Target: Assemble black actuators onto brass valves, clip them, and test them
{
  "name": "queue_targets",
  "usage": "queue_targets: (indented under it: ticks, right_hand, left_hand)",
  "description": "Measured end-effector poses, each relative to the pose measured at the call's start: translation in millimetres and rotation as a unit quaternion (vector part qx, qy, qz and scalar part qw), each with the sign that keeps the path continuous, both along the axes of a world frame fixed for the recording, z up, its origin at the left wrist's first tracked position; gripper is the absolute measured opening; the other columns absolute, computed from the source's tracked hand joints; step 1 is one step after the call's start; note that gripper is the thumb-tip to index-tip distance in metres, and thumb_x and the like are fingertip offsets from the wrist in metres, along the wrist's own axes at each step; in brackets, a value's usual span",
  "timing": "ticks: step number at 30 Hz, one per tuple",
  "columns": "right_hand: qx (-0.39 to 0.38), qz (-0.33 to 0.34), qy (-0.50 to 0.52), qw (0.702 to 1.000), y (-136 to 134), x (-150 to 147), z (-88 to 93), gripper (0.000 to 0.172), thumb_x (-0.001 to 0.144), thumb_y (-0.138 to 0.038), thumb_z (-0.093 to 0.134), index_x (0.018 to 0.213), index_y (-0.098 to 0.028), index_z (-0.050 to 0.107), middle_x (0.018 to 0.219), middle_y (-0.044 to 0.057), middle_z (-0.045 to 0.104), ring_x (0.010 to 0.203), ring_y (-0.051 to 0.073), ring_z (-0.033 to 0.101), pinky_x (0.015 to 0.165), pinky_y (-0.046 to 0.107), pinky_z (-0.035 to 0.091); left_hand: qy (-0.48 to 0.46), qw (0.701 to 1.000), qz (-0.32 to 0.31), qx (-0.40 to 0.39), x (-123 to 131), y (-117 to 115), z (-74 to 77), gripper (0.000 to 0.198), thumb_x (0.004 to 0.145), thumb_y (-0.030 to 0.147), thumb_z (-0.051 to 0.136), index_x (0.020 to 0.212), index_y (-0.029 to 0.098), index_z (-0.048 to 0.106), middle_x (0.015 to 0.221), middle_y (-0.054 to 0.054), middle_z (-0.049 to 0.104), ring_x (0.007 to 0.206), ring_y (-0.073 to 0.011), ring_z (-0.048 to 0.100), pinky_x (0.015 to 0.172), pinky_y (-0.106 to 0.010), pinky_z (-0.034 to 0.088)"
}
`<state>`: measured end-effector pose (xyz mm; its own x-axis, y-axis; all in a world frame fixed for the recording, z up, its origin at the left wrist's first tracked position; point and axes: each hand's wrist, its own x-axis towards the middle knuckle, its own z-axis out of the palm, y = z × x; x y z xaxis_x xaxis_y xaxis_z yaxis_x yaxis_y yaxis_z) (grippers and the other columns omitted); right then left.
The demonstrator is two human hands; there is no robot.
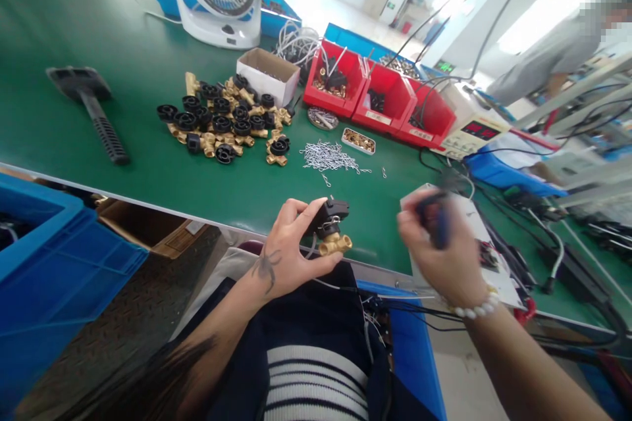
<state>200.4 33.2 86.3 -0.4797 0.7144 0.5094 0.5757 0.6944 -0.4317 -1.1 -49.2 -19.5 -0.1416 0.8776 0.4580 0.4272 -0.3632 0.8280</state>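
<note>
My left hand (289, 243) is closed round a brass valve (336, 245) with a black actuator housing (336, 209) on top, held above the bench's front edge. A wire clip shows at the joint between the black and brass parts, and a grey cable hangs from the housing. To the right, my right hand (447, 253) is smeared by motion, its fingers wrapped round a dark blue tool (437, 220) whose kind is too blurred to tell. Beyond my hands lie a heap of silver R-shaped spring clips (328, 156) and a pile of brass valves with black caps (222, 118).
A white fan (222, 33), a small carton (269, 75) and red bins (338, 79) stand at the back. A small tray of brass parts (359, 141) sits nearby. Left are a black handled object (93, 105) and a blue crate (49, 243). A person (543, 59) stands behind.
</note>
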Motion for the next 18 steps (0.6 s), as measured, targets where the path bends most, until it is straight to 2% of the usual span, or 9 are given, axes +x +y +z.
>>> queue_targets:
  ticks: [2,3,4,6,8,10,13,15,18]
  right_hand:
    - [-0.051,0.074,-0.172,0.981,1,3,-1.0,0.012,0.082,-0.019,0.059,0.094,-0.020,0.058,0.073,0.001,0.060,0.057,0.013,0.053,0.053,0.027,0.041]
    - [-0.048,0.078,-0.203,0.975,1,4,0.3,0.013,0.082,-0.019,0.059,0.094,-0.020,0.060,0.075,0.002,0.061,0.059,0.014,0.054,0.054,0.027,0.042]
    - [-0.025,0.054,-0.174,0.983,2,5,2.0,0.013,0.083,-0.020,0.060,0.096,-0.020,0.061,0.076,0.002,0.061,0.062,0.014,0.055,0.057,0.027,0.043]
    - [0.041,-0.033,-0.002,0.999,1,5,4.3,0.012,0.086,-0.023,0.060,0.098,-0.020,0.058,0.078,0.002,0.058,0.064,0.014,0.054,0.061,0.028,0.045]
    - [0.067,-0.076,0.117,0.988,-1,3,2.3,0.010,0.089,-0.023,0.057,0.097,-0.021,0.053,0.077,0.001,0.053,0.062,0.013,0.053,0.059,0.027,0.044]
    - [0.026,-0.031,0.066,0.997,-3,2,-2.1,0.010,0.085,-0.020,0.057,0.093,-0.021,0.052,0.072,-0.001,0.052,0.057,0.012,0.051,0.053,0.025,0.041]
    - [-0.062,0.052,-0.137,0.987,-3,3,-5.1,0.015,0.076,-0.015,0.060,0.090,-0.020,0.059,0.071,0.000,0.059,0.056,0.012,0.054,0.051,0.025,0.041]
    - [-0.041,0.002,-0.099,0.994,-3,4,-4.3,0.015,0.079,-0.018,0.061,0.094,-0.020,0.061,0.075,0.001,0.060,0.061,0.013,0.056,0.058,0.026,0.045]
    - [0.023,-0.097,0.094,0.991,-3,5,-6.0,0.013,0.085,-0.026,0.060,0.095,-0.020,0.055,0.077,0.000,0.056,0.062,0.012,0.054,0.059,0.026,0.046]
  left_hand:
    - [0.001,1.000,0.000,0.000,0,0,-0.4,0.072,0.078,0.038,0.073,0.141,0.016,0.048,0.112,-0.009,0.049,0.104,-0.0200,0.052,0.094,-0.039,0.053]
    - [0.000,1.000,-0.001,-0.001,0,0,-0.4,0.071,0.078,0.038,0.072,0.141,0.017,0.047,0.112,-0.008,0.049,0.104,-0.0199,0.052,0.094,-0.039,0.053]
    - [-0.001,1.000,-0.003,-0.002,0,0,-0.2,0.071,0.078,0.038,0.072,0.141,0.017,0.047,0.112,-0.008,0.049,0.104,-0.0198,0.052,0.094,-0.039,0.053]
    - [-0.003,1.000,-0.003,0.002,0,1,0.5,0.071,0.078,0.038,0.073,0.141,0.018,0.047,0.111,-0.008,0.049,0.103,-0.0199,0.052,0.094,-0.039,0.053]
    - [-0.001,1.000,-0.003,0.008,-1,1,1.1,0.072,0.077,0.037,0.073,0.141,0.017,0.048,0.111,-0.008,0.049,0.104,-0.0202,0.052,0.094,-0.040,0.053]
    - [0.004,1.000,-0.005,0.008,-1,2,1.5,0.072,0.077,0.037,0.073,0.140,0.015,0.048,0.111,-0.009,0.049,0.104,-0.0204,0.052,0.094,-0.040,0.053]
    - [0.005,1.000,-0.004,0.002,-1,1,1.4,0.072,0.077,0.037,0.073,0.141,0.015,0.048,0.111,-0.008,0.049,0.103,-0.0200,0.052,0.093,-0.039,0.053]
    - [0.001,1.000,-0.005,0.007,-1,1,0.9,0.072,0.078,0.038,0.073,0.141,0.017,0.047,0.111,-0.008,0.049,0.103,-0.0197,0.052,0.093,-0.038,0.053]
    - [0.000,1.000,-0.008,0.008,0,1,0.0,0.072,0.078,0.038,0.073,0.141,0.016,0.048,0.111,-0.008,0.048,0.103,-0.0200,0.051,0.093,-0.039,0.052]
